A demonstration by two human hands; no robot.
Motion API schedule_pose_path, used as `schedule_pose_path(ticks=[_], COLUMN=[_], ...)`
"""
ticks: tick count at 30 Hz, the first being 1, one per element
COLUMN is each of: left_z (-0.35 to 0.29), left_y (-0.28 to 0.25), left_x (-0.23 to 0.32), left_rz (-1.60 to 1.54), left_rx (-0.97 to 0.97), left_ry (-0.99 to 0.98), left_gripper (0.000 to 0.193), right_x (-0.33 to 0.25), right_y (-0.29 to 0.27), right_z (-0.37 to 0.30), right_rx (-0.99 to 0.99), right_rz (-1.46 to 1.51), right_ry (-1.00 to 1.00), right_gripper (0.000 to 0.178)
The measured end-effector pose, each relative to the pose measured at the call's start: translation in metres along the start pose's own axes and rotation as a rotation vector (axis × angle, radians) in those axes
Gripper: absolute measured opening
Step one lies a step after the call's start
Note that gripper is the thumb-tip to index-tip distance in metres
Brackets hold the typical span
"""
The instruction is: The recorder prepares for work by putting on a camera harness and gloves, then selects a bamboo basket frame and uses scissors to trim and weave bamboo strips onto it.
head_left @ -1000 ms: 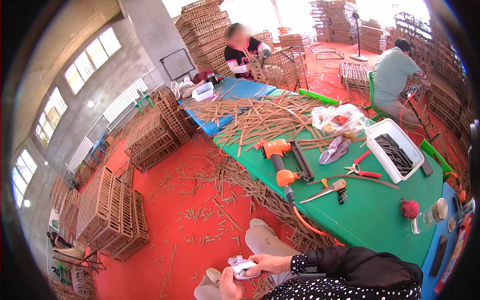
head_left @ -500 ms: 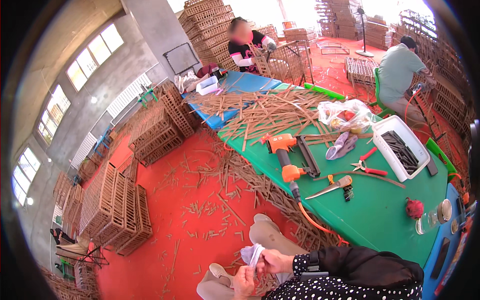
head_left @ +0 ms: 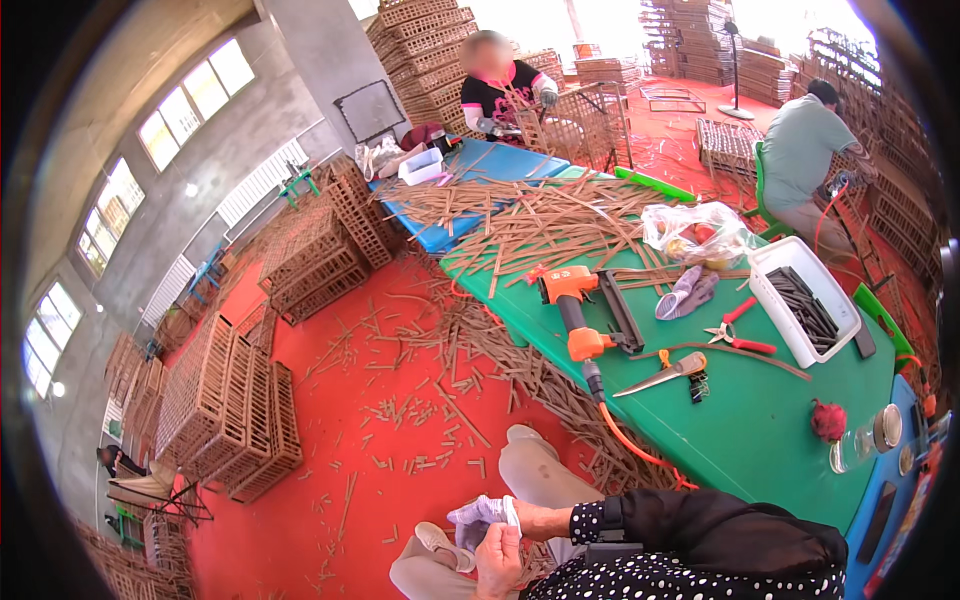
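Low in front of me, over my lap, my left hand (head_left: 498, 560) pinches the white cuff of a greyish-lilac work glove (head_left: 478, 513). My right hand (head_left: 540, 520) reaches into that glove up to about the wrist; its fingers are hidden by the fabric. A second, similar glove (head_left: 688, 292) lies on the green table (head_left: 735, 440). Close to it are an orange and black nail gun (head_left: 580, 312), scissors with orange handles (head_left: 665, 373) and red-handled pruning shears (head_left: 742, 328).
A white basket (head_left: 852, 325) of dark strips, a bag of fruit (head_left: 697, 235), a dragon fruit (head_left: 828, 421) and a glass jar (head_left: 855, 448) stand on the table. Wooden strips (head_left: 560, 225) cover its far part. Crates (head_left: 215, 410) stand left; two people work beyond.
My right hand has slid into the glove, which now points left around its fingers. My left hand has moved slightly right, still gripping the cuff.
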State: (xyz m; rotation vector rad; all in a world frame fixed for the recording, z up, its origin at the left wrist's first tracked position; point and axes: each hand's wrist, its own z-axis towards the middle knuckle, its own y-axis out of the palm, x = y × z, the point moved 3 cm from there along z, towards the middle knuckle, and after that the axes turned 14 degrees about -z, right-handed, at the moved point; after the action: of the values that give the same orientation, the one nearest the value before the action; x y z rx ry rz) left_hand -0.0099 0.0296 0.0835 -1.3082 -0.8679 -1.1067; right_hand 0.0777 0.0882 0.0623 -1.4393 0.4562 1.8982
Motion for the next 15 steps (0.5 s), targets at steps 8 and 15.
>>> schedule_pose_path(ticks=[8, 15], left_z=[-0.003, -0.005], left_y=[0.007, 0.002], left_x=[0.011, 0.017], left_rz=[-0.193, -0.08], left_rx=[0.011, -0.026], left_ry=[-0.049, -0.027], left_gripper=[0.024, 0.025], right_x=[-0.015, -0.026], right_y=[0.0, -0.008], right_z=[0.01, 0.027], right_rx=[-0.106, 0.147], right_rz=[0.795, 0.215], right_ry=[0.165, -0.404], right_gripper=[0.04, 0.053])
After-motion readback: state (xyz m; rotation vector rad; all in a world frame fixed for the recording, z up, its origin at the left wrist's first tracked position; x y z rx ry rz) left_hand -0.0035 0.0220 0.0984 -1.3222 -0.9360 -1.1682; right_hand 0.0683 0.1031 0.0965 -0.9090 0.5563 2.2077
